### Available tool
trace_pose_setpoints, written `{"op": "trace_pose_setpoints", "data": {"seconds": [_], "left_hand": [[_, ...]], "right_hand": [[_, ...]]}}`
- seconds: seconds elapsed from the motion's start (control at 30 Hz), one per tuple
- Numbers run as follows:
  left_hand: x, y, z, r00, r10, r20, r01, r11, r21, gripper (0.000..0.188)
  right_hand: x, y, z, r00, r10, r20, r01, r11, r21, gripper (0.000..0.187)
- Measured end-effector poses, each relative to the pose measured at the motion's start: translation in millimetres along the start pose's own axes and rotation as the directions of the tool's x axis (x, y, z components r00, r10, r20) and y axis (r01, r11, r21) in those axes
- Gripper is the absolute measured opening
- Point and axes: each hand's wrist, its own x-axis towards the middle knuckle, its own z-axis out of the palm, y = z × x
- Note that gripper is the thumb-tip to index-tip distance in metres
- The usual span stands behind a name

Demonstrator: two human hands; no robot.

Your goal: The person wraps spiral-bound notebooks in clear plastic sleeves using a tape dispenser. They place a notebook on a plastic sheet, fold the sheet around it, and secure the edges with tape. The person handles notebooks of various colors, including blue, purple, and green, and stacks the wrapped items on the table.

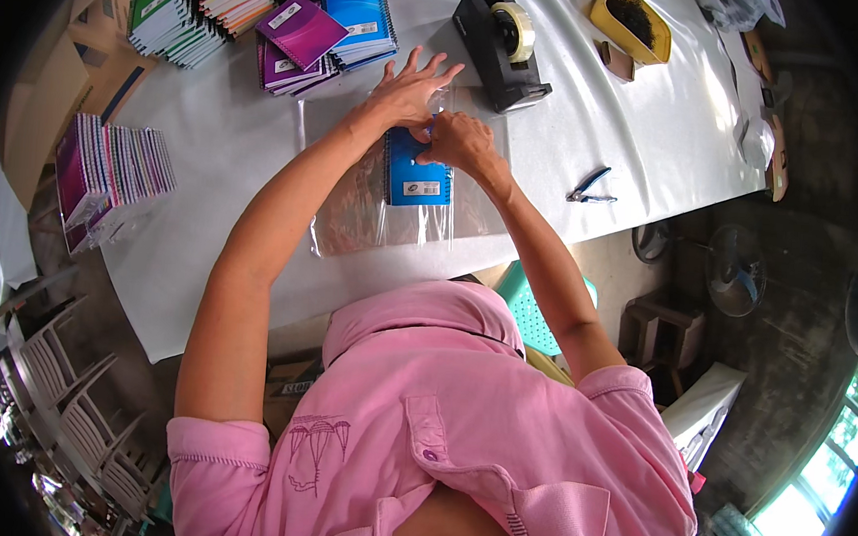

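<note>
A small blue spiral notebook [417, 174] with a white label lies on the table, with a clear plastic sheet or bag [343, 225] around it; I cannot tell whether it is inside. My left hand [410, 92] is at the notebook's upper end, its fingers spread and pointing away, thumb close to the right hand. Over the notebook's top right corner, my right hand [459, 140] has its fingers curled in. What they pinch, if anything, is hidden. Beyond the hands stands a black tape dispenser [501, 51] with a roll of clear tape.
Stacks of purple notebooks [301, 34], blue notebooks [358, 10] and green notebooks [165, 11] stand at the far left. A purple-covered stack [115, 175] sits near the left edge. Blue-handled nippers [591, 187] and a yellow container [633, 23] with dark contents are on the right.
</note>
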Motion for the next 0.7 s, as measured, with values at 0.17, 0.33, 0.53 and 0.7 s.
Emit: {"op": "trace_pose_setpoints", "data": {"seconds": [0.17, 0.33, 0.53, 0.7], "left_hand": [[1, 4, -3, 0.999, 0.02, 0.041, -0.021, 1.0, 0.021, 0.121], [-16, 11, -23, 0.999, 0.031, 0.008, -0.032, 0.992, 0.121, 0.112], [-100, 1, 20, 0.807, -0.33, -0.49, 0.311, 0.943, -0.123, 0.067], [-133, 22, 43, 0.899, -0.411, -0.152, 0.339, 0.872, -0.353, 0.06]], "right_hand": [[-3, 1, 7, 0.995, -0.07, -0.064, 0.055, 0.976, -0.21, 0.044], [-15, 9, -11, 0.97, 0.136, 0.2, -0.095, 0.975, -0.203, 0.071], [-13, 69, 72, 0.983, 0.051, -0.178, 0.036, 0.89, 0.454, 0.082], [-40, 45, 69, 0.99, 0.065, -0.122, 0.044, 0.69, 0.722, 0.086]]}}
